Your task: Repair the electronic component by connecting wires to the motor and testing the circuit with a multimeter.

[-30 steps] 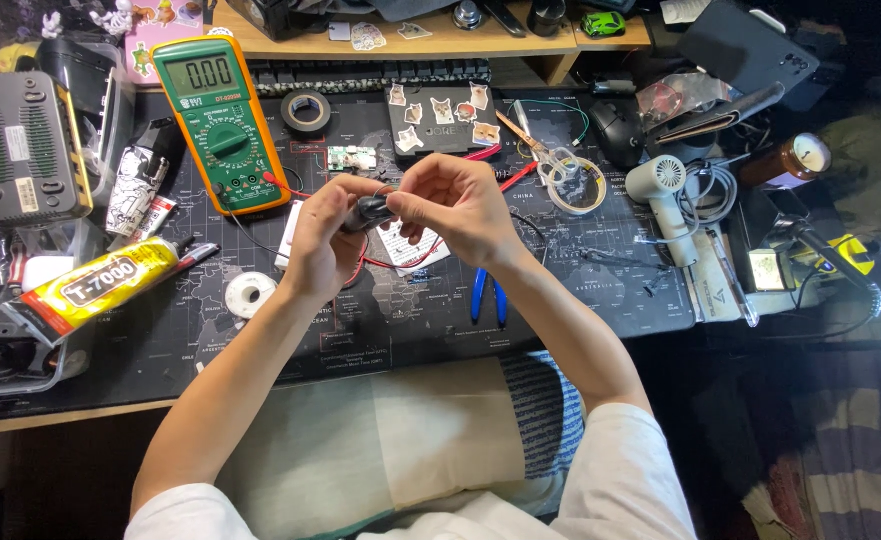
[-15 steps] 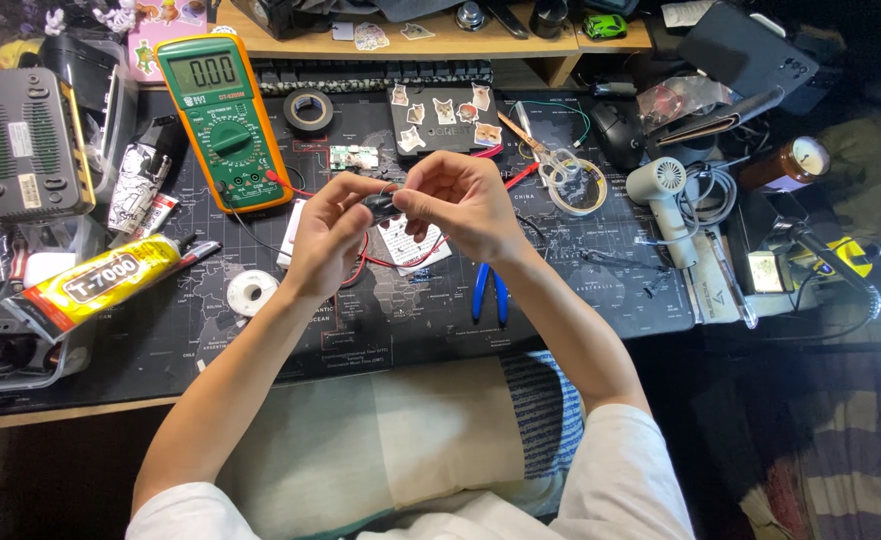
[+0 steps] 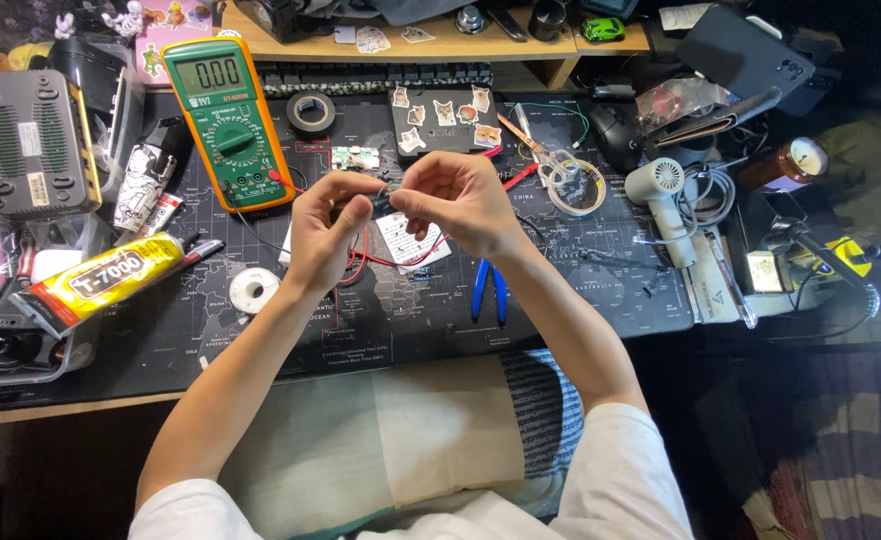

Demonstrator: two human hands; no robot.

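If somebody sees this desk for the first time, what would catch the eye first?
Probably the two hands at the centre: the left hand and right hand pinch a small dark part together above the mat, with red wires hanging under it. Next, the green and orange multimeter at the upper left, and the yellow glue tube lying at the left edge.

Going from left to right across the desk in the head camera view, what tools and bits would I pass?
Grey router → yellow glue tube → green multimeter → left hand → right hand → clear tape roll → white hot-air gun → small round clock.
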